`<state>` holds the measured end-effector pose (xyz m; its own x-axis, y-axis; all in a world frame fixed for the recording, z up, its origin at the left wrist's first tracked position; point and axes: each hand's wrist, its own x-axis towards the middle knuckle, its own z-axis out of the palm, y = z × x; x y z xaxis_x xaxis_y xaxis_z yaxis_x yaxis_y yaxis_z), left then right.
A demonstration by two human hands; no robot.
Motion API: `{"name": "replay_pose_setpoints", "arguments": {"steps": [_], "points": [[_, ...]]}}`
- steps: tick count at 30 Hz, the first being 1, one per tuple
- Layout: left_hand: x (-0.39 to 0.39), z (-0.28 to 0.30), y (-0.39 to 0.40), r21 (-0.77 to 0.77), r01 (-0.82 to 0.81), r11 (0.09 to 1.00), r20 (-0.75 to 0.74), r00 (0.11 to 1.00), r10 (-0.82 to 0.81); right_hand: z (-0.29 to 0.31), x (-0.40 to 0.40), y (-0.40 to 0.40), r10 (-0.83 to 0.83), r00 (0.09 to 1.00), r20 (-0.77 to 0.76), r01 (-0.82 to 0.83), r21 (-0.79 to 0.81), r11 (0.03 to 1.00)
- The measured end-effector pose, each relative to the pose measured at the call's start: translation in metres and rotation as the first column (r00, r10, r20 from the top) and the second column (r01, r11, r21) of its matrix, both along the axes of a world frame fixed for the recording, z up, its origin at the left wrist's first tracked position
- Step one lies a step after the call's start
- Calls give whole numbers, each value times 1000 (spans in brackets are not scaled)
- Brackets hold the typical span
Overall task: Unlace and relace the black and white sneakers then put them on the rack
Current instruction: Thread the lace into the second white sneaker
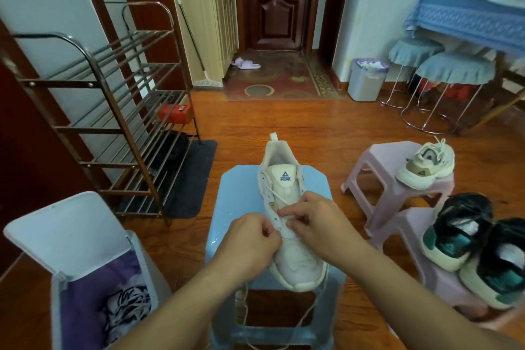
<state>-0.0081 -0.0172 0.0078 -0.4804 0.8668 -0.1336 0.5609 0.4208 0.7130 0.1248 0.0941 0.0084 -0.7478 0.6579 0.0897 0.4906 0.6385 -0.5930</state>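
Centrally, a white sneaker lies on a light blue stool, toe toward the viewer, heel away; both hands meet over its lower eyelets; the left hand pinches the lace at the shoe's left edge, and the right hand pinches lace over the tongue; loose lace ends hang down past the stool's front. To the right, two pale pink stools stand close together; the farther stool carries a second white sneaker, the nearer stool a pair of black sneakers. At left stands a metal shoe rack, well apart from the shoes; an open-lidded bin sits near the left forearm; a grey waste bin and two round cushioned stools stand farther back.
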Motion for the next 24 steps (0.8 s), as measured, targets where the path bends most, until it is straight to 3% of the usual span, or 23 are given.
{"name": "replay_pose_setpoints", "arguments": {"steps": [17, 21, 24], "points": [[0, -11, 2, 33, -3, 999, -4, 1000, 3, 8, -6, -3, 15, 996, 92, -16, 13, 1000], [4, -12, 1, 57, -75, 996, 132, 989, 67, 4, -8, -7, 26, 992, 122, -32, 51, 998], [11, -12, 0, 31, -205, 978, 390, 904, 177, 7, -9, -5, 12, 992, 125, -12, 0, 1000]]}}
